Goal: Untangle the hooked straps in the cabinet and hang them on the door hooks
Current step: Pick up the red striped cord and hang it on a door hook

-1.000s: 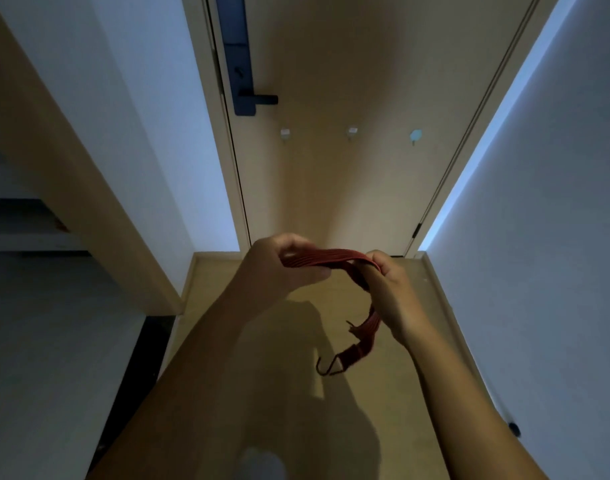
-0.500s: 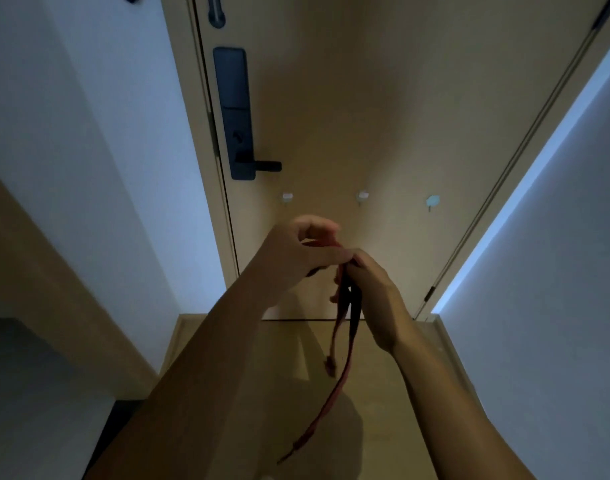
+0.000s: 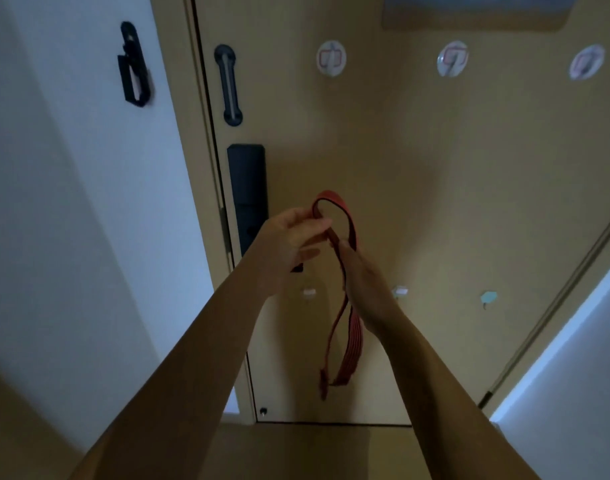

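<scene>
Both bare forearms reach forward, and the left hand (image 3: 289, 244) pinches the red strap (image 3: 345, 289) near the top of its loop while the right hand (image 3: 362, 282) grips it just below, so the loop stands above the fingers and the two doubled ends hang down between the wrists, clear of the door. Behind them is the tan door (image 3: 435, 168) with its black lock (image 3: 248, 199) at the left edge. Higher up sit three round stick-on hooks (image 3: 331, 58), well apart from the strap.

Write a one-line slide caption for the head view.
Both hands, left hand and right hand, hold a looped red strap below three door hooks.
</scene>
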`<state>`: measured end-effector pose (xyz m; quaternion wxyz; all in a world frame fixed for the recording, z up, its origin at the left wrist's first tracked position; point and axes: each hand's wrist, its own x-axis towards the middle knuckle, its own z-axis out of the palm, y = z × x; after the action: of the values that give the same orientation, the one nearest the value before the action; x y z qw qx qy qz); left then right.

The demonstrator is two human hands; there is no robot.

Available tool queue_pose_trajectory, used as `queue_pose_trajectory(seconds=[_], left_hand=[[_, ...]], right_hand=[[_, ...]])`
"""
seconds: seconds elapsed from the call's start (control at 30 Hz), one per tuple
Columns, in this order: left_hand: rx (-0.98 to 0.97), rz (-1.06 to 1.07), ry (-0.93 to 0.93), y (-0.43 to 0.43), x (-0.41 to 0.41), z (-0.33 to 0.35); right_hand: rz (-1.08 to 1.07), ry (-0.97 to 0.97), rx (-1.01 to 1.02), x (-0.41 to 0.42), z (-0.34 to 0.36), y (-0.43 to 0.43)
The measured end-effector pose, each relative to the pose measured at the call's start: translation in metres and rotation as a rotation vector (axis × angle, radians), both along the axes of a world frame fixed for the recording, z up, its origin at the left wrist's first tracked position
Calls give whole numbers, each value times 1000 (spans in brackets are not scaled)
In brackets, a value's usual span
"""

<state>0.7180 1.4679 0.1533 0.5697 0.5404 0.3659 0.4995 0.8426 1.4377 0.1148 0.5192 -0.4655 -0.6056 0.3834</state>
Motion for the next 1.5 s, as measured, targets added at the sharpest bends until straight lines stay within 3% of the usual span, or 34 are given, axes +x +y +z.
queue_pose_trajectory(seconds=[0.4, 0.6, 0.73, 1.0, 1.2, 1.5], left_hand=[[261, 200, 105, 136, 37, 66], [318, 310, 57, 179, 47, 97], [437, 416, 53, 208, 46, 116], [708, 360, 120, 250, 40, 150], [861, 399, 246, 269, 34, 160], [857, 433, 386, 273, 32, 146]], right_hand=[[-26, -1, 195, 20, 73, 176], [-117, 65, 318, 18, 105, 220], [-188, 233, 400, 17, 128, 236], [-301, 139, 578, 27, 158, 272], [-282, 148, 448, 31, 173, 289], [-267, 209, 331, 37, 153, 289]])
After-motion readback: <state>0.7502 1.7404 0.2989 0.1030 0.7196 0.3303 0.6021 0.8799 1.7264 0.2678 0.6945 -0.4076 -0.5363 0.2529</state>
